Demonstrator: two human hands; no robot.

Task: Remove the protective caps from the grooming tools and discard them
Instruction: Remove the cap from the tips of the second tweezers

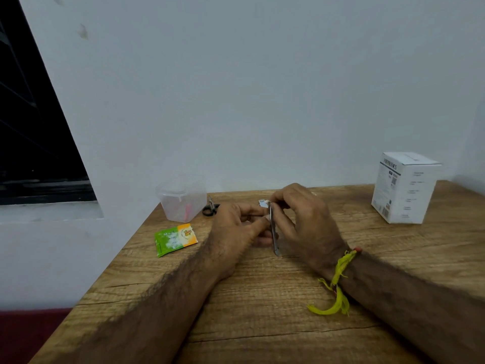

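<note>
— Where's the tool [273, 233]?
— Mid-counter [262, 298], upright between your hands, long axis near-to-far, white cap [267, 202] at its far tip.
— Grip?
— Left hand [236, 232] closed on it; right hand [301, 219] pinches the cap.

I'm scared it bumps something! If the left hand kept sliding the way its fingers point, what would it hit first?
Probably the thin metal tool the left hand already pinches, then the right hand just behind it. Depth is hard to judge.
</note>
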